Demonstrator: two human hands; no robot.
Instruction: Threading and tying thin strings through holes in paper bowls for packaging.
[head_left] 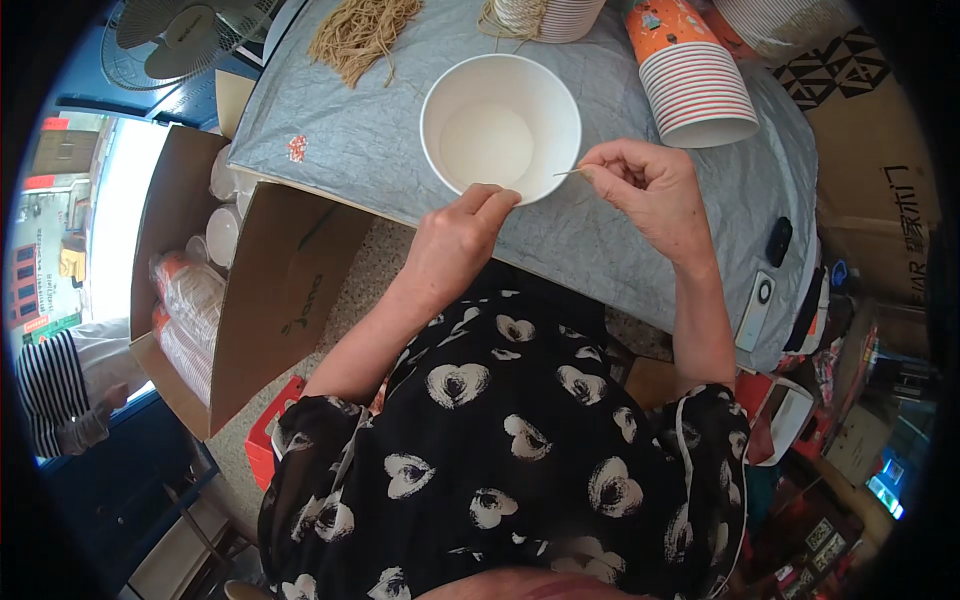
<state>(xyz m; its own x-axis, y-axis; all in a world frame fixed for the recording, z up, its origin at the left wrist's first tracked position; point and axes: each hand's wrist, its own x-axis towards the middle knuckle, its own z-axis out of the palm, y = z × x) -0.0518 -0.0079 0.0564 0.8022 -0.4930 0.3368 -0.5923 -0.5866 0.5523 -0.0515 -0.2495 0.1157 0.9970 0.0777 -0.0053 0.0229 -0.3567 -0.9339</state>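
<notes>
A large white paper bucket (490, 140) stands on the table in front of me, its open mouth toward me and nothing visible inside. My left hand (455, 240) pinches the near rim, thumb and fingers on the wall. At the right side of the rim, my right hand (655, 195) pinches a thin needle-like thing (567, 173) between thumb and forefinger. Its tip points left at the bucket's wall; whether it touches cannot be told. The end inside my right hand is hidden by the fingers.
A bundle of tan cords (362, 38) lies at the far left of the grey-covered table (350, 150). Nested orange-and-white paper buckets (700, 95) lie far right. Small orange-white bits (297, 148) sit left. An open cardboard box (285, 300) holds wrapped cups. A black key fob (778, 242) lies right.
</notes>
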